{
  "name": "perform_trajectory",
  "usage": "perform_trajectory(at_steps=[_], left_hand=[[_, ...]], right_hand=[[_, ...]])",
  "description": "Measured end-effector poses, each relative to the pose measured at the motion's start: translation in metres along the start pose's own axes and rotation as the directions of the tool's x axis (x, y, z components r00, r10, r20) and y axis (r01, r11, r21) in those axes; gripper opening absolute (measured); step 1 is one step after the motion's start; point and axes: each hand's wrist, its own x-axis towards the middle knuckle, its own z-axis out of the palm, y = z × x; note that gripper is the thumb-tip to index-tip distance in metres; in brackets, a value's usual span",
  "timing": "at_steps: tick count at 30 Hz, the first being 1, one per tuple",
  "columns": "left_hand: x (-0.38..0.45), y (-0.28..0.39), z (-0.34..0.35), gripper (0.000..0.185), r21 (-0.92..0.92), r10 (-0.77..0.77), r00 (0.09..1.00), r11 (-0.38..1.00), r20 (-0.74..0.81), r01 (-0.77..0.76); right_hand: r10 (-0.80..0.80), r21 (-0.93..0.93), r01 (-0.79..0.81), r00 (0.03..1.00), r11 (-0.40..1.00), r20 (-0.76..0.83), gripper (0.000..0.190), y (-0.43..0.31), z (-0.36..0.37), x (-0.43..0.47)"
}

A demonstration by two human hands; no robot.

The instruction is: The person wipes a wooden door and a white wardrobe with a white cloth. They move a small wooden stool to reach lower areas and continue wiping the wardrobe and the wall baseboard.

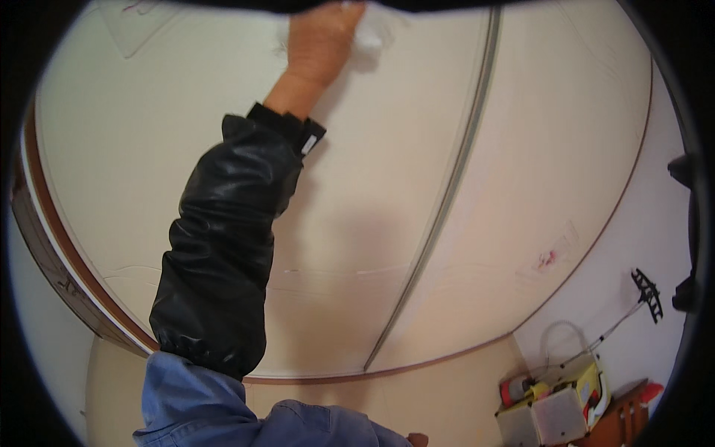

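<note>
My left hand (321, 42) is raised at the top, gripping a crumpled white cloth (370, 43) against a large cream door panel (357, 167). A black sleeve cover (229, 234) wraps the forearm over a blue work jacket (195, 391). The fingertips are partly cut off by the dark upper rim. A grey metal strip (447, 207) runs upright to the right of the hand, between two cream panels. At the bottom edge a small patch of skin, apparently my right hand (418, 439), shows beyond the blue cloth; its fingers cannot be made out.
Brown framing (61, 234) borders the panel on the left. Clear film with a pink mark (547, 260) lies on the right panel (553, 167). At lower right are a yellow-and-clear box (561, 408), a rod with a black slotted head (647, 296) and reddish wooden furniture (623, 416).
</note>
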Motion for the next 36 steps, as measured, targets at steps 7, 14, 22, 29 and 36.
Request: perform_trajectory(at_steps=[7,14,22,29,36], left_hand=[[-0.221,0.208,-0.017,0.03,-0.506,0.486,0.873,0.743,-0.041,-0.437],[-0.372,0.239,-0.06,0.02,-0.774,0.568,0.808,0.578,0.154,-0.259],[-0.272,0.202,-0.03,0.016,-0.507,0.171,0.984,0.853,0.05,-0.122],[-0.373,0.256,-0.058,0.017,-0.701,0.451,0.856,0.695,0.252,-0.16],[-0.286,0.249,-0.029,0.012,-0.554,0.2,0.973,0.826,0.115,-0.104]], right_hand=[[0.349,0.874,-0.307,0.921,0.376,0.173,0.007,0.007,0.002,-0.018],[0.544,0.946,-0.264,0.774,-0.189,0.325,0.012,0.001,-0.014,-0.06],[0.551,0.92,-0.38,0.75,-0.095,0.366,0.007,0.008,-0.035,-0.111],[0.495,0.912,-0.409,0.785,-0.039,0.373,0.012,-0.011,-0.086,-0.061],[0.459,0.924,-0.372,0.838,0.088,0.294,0.019,-0.023,-0.12,-0.029]])
